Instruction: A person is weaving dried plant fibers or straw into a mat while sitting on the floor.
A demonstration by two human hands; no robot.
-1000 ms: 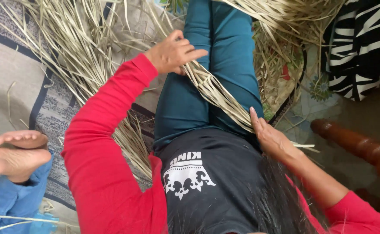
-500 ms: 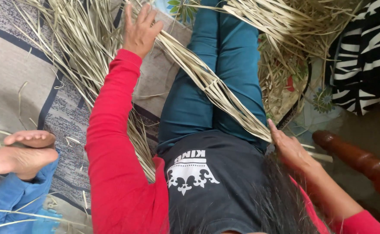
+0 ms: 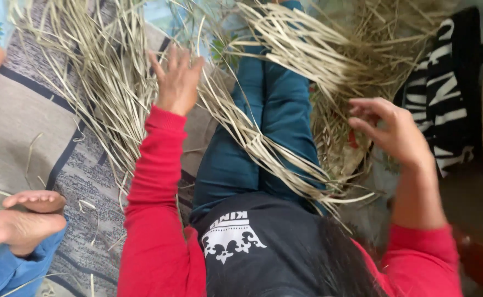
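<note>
A patterned grey and beige mat (image 3: 38, 137) with dark blue stripes covers the floor and carries everything on the left. Over its upper part lies a broad spread of dry straw strips (image 3: 93, 71), loose and crossing one another. A second heap of dry straw (image 3: 373, 60) is piled at the top right, partly on the person's legs in teal trousers (image 3: 274, 121), which stretch away up the middle. One long bundle of pale strips (image 3: 252, 137) runs slantwise across the thighs, from near the left hand down to the lap.

At the right edge a black and white striped cloth (image 3: 445, 93) lies bunched, cut off by the frame; what is beyond it is too dark to make out. No container can be made out among the straw.

The left hand (image 3: 178, 80), in a red sleeve, is spread open with fingers apart, resting on the straw at the upper end of the bundle. The right hand (image 3: 393, 129) hangs over the right heap, fingers loosely curled and holding nothing that I can see.

At the lower left, another person's bare feet (image 3: 18, 220) and blue trouser leg rest on the mat.
</note>
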